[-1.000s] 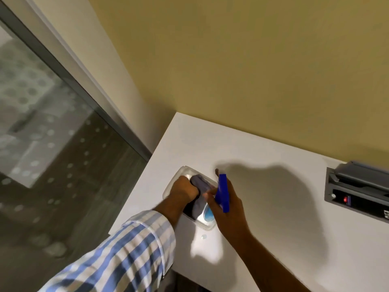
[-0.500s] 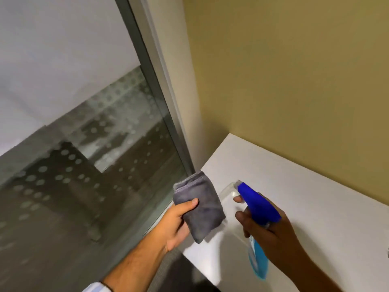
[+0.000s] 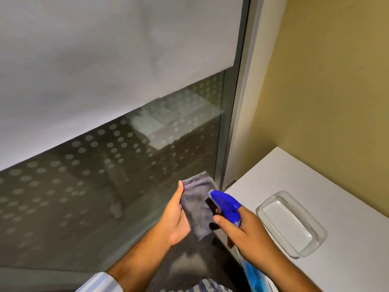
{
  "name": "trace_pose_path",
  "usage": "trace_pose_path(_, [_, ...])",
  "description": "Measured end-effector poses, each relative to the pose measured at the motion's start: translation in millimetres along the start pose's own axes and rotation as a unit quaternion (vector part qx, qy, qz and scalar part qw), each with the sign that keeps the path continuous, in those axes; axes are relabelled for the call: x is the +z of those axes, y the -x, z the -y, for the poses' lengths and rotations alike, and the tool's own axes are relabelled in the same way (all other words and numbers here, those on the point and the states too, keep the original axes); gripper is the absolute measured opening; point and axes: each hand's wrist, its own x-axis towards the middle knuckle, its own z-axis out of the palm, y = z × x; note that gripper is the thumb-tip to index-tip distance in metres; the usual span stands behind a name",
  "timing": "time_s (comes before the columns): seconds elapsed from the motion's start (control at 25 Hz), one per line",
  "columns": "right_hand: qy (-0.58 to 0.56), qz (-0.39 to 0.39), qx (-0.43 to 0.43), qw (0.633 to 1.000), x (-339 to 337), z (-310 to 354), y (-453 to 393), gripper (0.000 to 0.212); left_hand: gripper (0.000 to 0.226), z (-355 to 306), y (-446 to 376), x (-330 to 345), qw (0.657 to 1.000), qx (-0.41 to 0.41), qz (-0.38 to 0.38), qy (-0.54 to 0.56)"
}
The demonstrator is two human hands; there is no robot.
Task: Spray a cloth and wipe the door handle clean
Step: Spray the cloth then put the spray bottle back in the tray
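My left hand (image 3: 175,220) holds a folded grey cloth (image 3: 196,209) upright in front of the glass, thumb along its left edge. My right hand (image 3: 245,232) grips a spray bottle (image 3: 226,205) with a blue trigger head; its nozzle points at the cloth from a few centimetres away. One finger rests on the trigger. The bottle's clear body with blue liquid (image 3: 253,275) hangs below my hand. No door handle is in view.
A clear plastic tray (image 3: 315,239) sits on the white table (image 3: 347,207) to the right of my hands. A glass panel (image 3: 94,165) with frosted dots and a metal frame (image 3: 233,123) fills the left. A yellow wall (image 3: 326,81) rises behind the table.
Both hands lifted the cloth and bottle out of the tray and moved left off the table toward the glass. The bottle's nozzle now faces the cloth. My view swung left.
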Motion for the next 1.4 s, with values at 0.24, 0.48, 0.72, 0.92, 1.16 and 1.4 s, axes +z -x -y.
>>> trace_pose_path(0.24, [0.081, 0.010, -0.010, 0.997, 64, 27, 0, 0.013, 0.089, -31, 34, -35, 0.999, 0.030, 0.007, 0.021])
trace_pose_path(0.48, [0.076, 0.020, 0.013, 0.997, 98, 44, 27, 0.028, 0.083, -50, 65, -53, 0.996, 0.081, -0.033, 0.017])
trace_pose_path(0.72, [0.118, 0.020, 0.018, 0.993, 107, 41, 58, 0.032, 0.082, -46, 83, -54, 0.995, 0.090, -0.031, 0.004])
trace_pose_path(0.92, [0.094, -0.007, 0.000, 0.996, 97, 29, 76, 0.018, 0.087, -32, 82, -47, 0.996, 0.085, -0.016, 0.002])
trace_pose_path(1.16, [0.003, -0.118, 0.025, 0.993, 32, -9, 91, 0.043, 0.084, -3, 68, -25, 0.997, 0.078, -0.025, 0.001])
trace_pose_path(1.4, [-0.125, -0.343, -0.006, 0.931, -99, -63, 86, 0.031, 0.074, 33, 44, 8, 0.995, 0.089, -0.038, -0.004])
